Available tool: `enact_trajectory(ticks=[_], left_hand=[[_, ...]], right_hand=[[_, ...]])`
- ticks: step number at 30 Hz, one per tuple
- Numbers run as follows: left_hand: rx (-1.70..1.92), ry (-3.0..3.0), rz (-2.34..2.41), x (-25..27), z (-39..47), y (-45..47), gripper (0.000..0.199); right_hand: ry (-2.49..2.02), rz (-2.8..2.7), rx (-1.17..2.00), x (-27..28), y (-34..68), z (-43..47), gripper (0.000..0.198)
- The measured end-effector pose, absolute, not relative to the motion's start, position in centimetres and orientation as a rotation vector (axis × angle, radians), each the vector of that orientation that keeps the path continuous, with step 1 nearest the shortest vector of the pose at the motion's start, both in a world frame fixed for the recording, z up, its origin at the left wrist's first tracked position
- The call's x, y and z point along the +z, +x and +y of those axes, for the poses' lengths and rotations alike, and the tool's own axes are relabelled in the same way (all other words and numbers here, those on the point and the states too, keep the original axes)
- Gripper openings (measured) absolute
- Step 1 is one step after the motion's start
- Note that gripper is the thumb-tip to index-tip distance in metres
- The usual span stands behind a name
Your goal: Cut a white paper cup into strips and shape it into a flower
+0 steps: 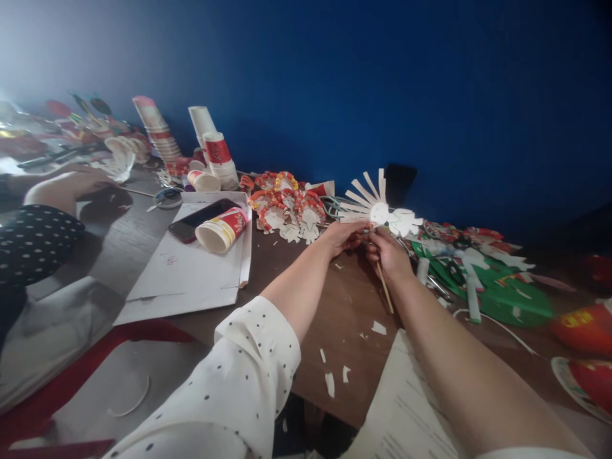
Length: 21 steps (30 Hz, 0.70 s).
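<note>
A white paper cup cut into splayed strips (379, 213) is held up over the far part of the brown table, its strips fanned like petals. My left hand (347, 236) is closed on its lower left edge. Just beside it, my right hand (389, 255) is closed around a thin wooden stick (385, 290), which points down toward the table. The fingertips of both hands nearly meet below the cup. A white cut-out paper shape (405, 222) shows at the cup's right; whether it is joined on, I cannot tell.
Left of my hands lie red-and-white cut paper flowers (287, 204), a printed paper cup (222, 231), a phone (203, 220) and a white box (184, 271). Cup stacks (160, 131) stand behind. Green sheets (511, 296) and scraps lie right. Another person's hand (71, 182) is at far left.
</note>
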<state>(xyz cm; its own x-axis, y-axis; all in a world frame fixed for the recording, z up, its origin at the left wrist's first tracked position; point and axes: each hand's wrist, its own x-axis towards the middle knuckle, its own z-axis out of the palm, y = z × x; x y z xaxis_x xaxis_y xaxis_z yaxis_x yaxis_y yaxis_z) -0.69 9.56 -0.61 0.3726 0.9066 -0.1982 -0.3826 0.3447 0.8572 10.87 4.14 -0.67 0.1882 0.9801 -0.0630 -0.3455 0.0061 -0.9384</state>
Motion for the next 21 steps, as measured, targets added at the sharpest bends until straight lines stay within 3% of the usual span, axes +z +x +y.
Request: enact_trajectory(ticks=[14,21], left_hand=[[1.215,0.843,1.061,-0.87,10.39,-0.54,0.023],[1.151,0.931,1.114,-1.12,10.43,-0.5,0.015]], right_hand=[[-0.977,-0.609,1.283,-0.32,11.69,4.75,0.025],[-0.977,-0.604,1.3,-0.33,11.82,4.77,0.022]])
